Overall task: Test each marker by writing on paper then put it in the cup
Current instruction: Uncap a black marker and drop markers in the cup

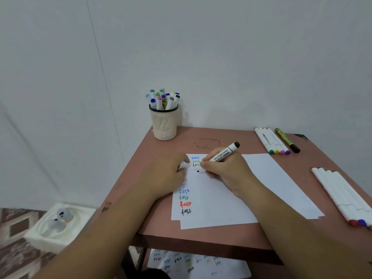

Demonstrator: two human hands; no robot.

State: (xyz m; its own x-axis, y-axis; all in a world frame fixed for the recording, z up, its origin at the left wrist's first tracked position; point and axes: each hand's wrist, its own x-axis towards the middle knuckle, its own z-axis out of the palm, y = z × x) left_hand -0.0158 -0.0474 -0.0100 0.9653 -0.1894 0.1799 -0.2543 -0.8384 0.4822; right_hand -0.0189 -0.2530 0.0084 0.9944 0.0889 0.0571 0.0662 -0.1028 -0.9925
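— While the right hand grips the marker, tip on the paper, why is the left hand beside it?
— Pinning the sheet, maybe pinching the cap; I cannot tell. Beyond both hands, the cup waits.

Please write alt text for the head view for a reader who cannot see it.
The right hand writes on white paper with a black whiteboard marker while the left hand rests on the sheet. A beige cup of markers stands at the brown table's far corner.
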